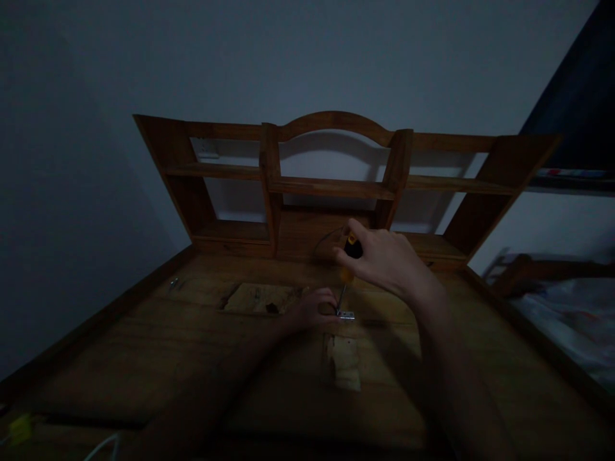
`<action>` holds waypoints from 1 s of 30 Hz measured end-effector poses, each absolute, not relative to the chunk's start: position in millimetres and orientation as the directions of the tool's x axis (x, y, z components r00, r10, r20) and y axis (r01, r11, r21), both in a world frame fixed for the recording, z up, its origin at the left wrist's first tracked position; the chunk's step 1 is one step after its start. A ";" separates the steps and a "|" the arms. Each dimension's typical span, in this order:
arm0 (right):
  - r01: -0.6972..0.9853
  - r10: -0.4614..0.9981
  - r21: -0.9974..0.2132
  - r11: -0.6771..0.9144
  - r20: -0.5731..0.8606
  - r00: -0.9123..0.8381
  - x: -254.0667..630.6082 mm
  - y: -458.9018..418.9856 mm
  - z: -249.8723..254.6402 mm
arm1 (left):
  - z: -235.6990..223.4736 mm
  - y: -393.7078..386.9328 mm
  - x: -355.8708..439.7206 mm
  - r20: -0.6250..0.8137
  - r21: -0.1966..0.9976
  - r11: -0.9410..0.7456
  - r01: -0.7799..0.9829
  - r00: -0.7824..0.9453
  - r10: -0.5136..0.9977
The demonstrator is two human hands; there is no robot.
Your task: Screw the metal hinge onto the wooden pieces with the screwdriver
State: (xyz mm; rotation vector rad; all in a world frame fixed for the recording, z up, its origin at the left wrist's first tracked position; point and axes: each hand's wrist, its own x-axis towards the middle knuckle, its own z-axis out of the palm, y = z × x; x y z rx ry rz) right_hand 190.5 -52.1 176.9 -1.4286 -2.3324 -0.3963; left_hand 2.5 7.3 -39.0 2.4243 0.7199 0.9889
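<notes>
My right hand (389,259) is wrapped round the black-and-yellow handle of a screwdriver (354,246). Its thin shaft points down, slightly tilted, and the tip meets the left end of a small silver metal hinge (347,315) on the wooden desktop (269,358). My left hand (314,308) rests low beside the hinge, thumb and fingers closing at its left end, close to the screwdriver tip. Whether a screw sits under the tip is too small to tell.
A wooden shelf unit (331,187) stands along the back against the wall. Rough, damaged patches (259,299) mark the desktop, one (344,362) nearer me. Small metal pieces (173,282) lie at the left. A yellow object (20,429) is at lower left. Light is dim.
</notes>
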 end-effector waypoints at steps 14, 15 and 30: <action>0.667 0.661 -0.160 0.728 0.425 -0.619 198.9 -48.9 174.9 | -38.6 7.6 -0.7 0.464 0.547 -0.768 0.333 0.644 0.609; 0.662 0.657 -0.161 0.732 0.421 -0.625 199.6 -49.5 175.4 | -38.8 8.0 -0.7 0.458 0.552 -0.764 0.335 0.644 0.613; 0.829 0.757 -0.038 0.558 0.434 -0.489 192.9 -50.2 174.8 | -31.5 4.7 0.7 0.450 0.580 -0.751 0.314 0.646 0.617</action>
